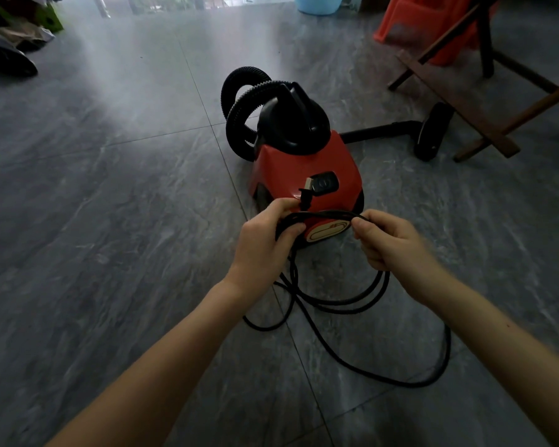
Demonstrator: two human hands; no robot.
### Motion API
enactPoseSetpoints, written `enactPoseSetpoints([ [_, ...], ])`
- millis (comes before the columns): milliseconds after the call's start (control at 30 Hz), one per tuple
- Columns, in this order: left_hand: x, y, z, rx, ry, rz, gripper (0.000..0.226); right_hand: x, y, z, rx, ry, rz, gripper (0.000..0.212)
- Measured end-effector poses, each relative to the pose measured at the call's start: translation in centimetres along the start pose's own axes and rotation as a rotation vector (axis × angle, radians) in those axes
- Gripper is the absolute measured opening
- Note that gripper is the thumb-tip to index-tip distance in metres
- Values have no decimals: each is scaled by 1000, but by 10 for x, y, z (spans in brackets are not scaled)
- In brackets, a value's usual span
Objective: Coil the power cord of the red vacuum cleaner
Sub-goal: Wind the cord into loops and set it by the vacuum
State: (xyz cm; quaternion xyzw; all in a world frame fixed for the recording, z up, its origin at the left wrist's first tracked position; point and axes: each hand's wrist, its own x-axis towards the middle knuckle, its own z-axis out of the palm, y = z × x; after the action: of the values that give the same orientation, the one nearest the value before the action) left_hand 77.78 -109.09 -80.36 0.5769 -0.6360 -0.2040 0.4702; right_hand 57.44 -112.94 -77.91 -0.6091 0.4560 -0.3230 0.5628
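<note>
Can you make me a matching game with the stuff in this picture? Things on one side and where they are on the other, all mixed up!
Things:
1. plug
2. hose
3. bucket
4. cord

Places:
A. looped on the floor under the hands
B. sticking up from the left hand
C. curled behind the vacuum cleaner
D. far away at the top, light blue

Pairs: 1-B, 2-C, 3-D, 4-A
</note>
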Motion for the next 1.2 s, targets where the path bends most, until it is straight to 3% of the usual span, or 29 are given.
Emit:
enactPoseSetpoints([
  [100,0,4,-2,-53,-66,-62,28,0,0,0,-11,-8,-3,25],
  [400,6,8,-4,76,-309,-9,10,0,-1,1,54,-24,43,25],
  [567,10,6,-7,108,-299,54,18,0,0,-1,78,-73,37,29],
  [667,12,4,-10,151,-305,73,20,0,1,1,34,-119,5,20],
  [767,14,2,-12,295,-298,137,26,-2,-1,4,-86,-85,-69,7],
  [900,13,0,-12,431,-307,201,32,-2,-2,4,-513,28,-337,58],
  [967,11,2,-8,453,-336,275,39,1,-3,5,-767,-6,-485,67],
  [1033,11,5,-3,410,-375,295,41,4,-4,10,-885,-80,-498,58],
  [1133,14,10,-2,217,-332,156,13,6,-3,12,-907,-90,-425,37],
  [1200,15,10,-3,109,-257,88,14,6,1,13,-861,-86,-409,29],
])
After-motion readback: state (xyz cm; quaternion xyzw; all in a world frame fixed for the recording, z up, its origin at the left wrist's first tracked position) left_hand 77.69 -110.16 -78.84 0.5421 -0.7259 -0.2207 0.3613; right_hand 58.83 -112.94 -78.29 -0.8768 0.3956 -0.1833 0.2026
